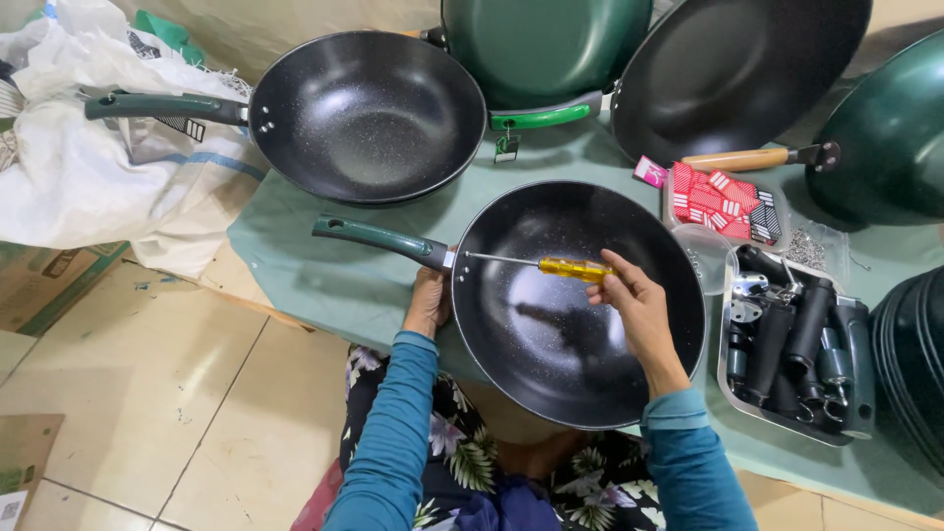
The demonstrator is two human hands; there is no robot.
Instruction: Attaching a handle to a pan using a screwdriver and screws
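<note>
Head view shows the black pan (551, 334) on the tabletop (324, 285), looking heavy and stiff. Left hand (429, 303) fingers grip under its handle joint; right hand (634, 305) fingers pinch the light yellow screwdriver (551, 265).

A low table (324, 285) draped in pale green cloth stands on a beige tiled floor (147, 393). White sacks (108, 167) slump beside it, with flattened cardboard (39, 285) underneath.

Red-white label packets (723, 200) in clear box; white sack (108, 167) left.
</note>
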